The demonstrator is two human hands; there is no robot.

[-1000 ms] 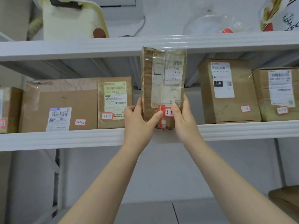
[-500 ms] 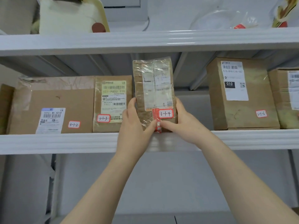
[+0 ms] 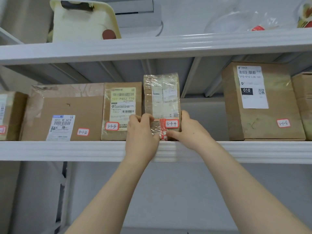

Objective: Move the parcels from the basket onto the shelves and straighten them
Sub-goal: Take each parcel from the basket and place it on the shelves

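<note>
Parcel (image 3: 162, 98) is standing upright on the shelf (image 3: 67, 150), long axis running 12 to 6, just beside a box (image 3: 121, 105) at its 9 o'clock, while both hands are grasping its lower end, left hand (image 3: 141, 132) at 9, right hand (image 3: 189, 130) at 3, equally near.

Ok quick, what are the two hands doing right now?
The left hand grips the taped parcel by its left edge.
The right hand grips the same parcel by its right edge.

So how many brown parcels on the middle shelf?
6: left-edge cardboard box, wide box 3-1-2, box 3-1-3, taped parcel 3-1-4, tall box 3-1-6, right-edge box; others may be off-frame.
</note>
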